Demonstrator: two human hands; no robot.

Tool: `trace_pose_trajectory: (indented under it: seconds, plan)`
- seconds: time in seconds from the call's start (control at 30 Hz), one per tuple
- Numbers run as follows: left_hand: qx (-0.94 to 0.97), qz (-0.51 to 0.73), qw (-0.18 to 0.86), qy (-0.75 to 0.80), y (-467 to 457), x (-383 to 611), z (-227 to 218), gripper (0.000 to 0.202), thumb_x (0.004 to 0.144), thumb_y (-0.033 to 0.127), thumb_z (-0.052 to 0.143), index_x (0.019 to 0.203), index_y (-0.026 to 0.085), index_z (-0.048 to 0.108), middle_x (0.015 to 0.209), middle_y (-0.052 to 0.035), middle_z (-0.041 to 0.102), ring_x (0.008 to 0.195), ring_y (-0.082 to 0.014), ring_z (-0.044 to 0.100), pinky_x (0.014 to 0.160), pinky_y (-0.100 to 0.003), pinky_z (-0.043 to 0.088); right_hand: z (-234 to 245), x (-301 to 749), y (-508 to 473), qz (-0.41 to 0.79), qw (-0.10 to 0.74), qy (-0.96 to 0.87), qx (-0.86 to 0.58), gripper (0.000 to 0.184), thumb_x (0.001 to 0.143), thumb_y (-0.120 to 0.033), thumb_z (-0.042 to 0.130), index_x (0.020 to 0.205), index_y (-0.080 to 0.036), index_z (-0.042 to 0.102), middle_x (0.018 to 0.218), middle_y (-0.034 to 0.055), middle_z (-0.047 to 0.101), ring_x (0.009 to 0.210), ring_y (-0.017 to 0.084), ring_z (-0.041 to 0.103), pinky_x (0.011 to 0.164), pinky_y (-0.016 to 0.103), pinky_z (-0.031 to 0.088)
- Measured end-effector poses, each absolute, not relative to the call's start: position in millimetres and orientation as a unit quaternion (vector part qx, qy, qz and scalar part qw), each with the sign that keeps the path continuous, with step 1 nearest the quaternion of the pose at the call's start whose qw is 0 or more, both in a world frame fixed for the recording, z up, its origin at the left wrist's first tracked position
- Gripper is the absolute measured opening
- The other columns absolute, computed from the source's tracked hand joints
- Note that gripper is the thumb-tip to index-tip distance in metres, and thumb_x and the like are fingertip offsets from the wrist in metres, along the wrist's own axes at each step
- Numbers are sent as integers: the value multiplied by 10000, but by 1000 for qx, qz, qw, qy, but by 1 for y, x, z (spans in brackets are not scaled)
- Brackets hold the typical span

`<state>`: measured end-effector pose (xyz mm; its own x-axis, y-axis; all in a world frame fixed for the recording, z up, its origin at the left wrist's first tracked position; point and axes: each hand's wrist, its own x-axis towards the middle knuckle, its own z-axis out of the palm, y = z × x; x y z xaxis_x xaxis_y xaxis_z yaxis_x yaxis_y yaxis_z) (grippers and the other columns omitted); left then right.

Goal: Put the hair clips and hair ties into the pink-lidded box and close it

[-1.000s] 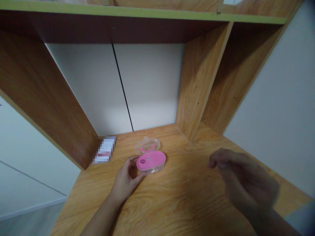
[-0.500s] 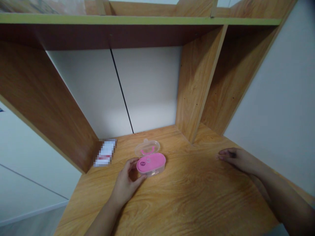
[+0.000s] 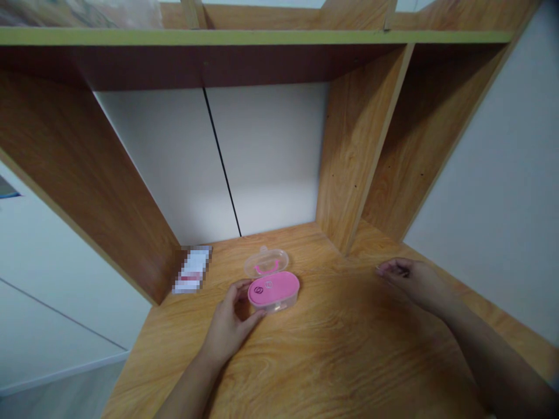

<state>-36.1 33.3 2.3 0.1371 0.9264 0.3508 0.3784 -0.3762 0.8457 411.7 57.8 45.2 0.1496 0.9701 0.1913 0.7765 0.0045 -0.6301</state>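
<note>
Beyond and left of your left hand (image 3: 229,329), a blurred packet (image 3: 191,269) lies on the desk (image 3: 349,361). That hand is spread wide, thumb and fingers around the left end of the pink case (image 3: 273,289), whose clear lid (image 3: 266,263) stands open on the far side. Well right of the case, your right hand (image 3: 413,283) is curled narrow, and you can't tell whether it holds anything.

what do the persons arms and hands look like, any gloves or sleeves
Both are bare: the left hand and right hand wear no gloves, and neither the left forearm nor the right forearm shows a sleeve, watch or bracelet.
</note>
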Motion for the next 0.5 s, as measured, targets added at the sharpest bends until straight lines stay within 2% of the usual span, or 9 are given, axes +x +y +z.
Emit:
trace_pose_trajectory:
  seconds: [0.1, 0.2, 0.37, 0.5]
  plan:
    - [690, 460, 301, 472, 33, -35, 3, 546, 795, 271, 770, 1266, 224, 498, 1246, -110, 670, 1151, -250, 662, 1043, -470, 510, 69, 349, 54, 191, 314, -682, -632, 328, 821, -520, 640, 843, -210, 745, 745, 44, 733, 632, 179, 633, 580, 281, 476]
    - [692, 456, 298, 474, 31, -35, 6, 537, 794, 278, 773, 1255, 222, 503, 1239, -110, 671, 1148, -252, 663, 1037, -463, 513, 84, 286, 52, 225, 313, -737, -555, 260, 850, -445, 641, 828, -208, 746, 742, 24, 722, 634, 157, 603, 575, 261, 443]
    - [694, 462, 295, 466, 31, -35, 7, 535, 793, 271, 766, 1256, 226, 501, 1233, -97, 665, 1145, -245, 659, 1022, -443, 519, 81, 221, 65, 297, 318, -764, -477, 133, 819, -290, 687, 864, -206, 781, 786, 24, 757, 688, 161, 648, 620, 252, 473]
    - [690, 465, 296, 468, 32, -35, 6, 545, 781, 252, 772, 1255, 226, 504, 1239, -95, 661, 1142, -246, 659, 1025, -438, 514, 75, 205, 82, 309, 290, -781, -458, 160, 798, -209, 688, 922, -184, 786, 827, 37, 771, 702, 167, 666, 655, 257, 487]
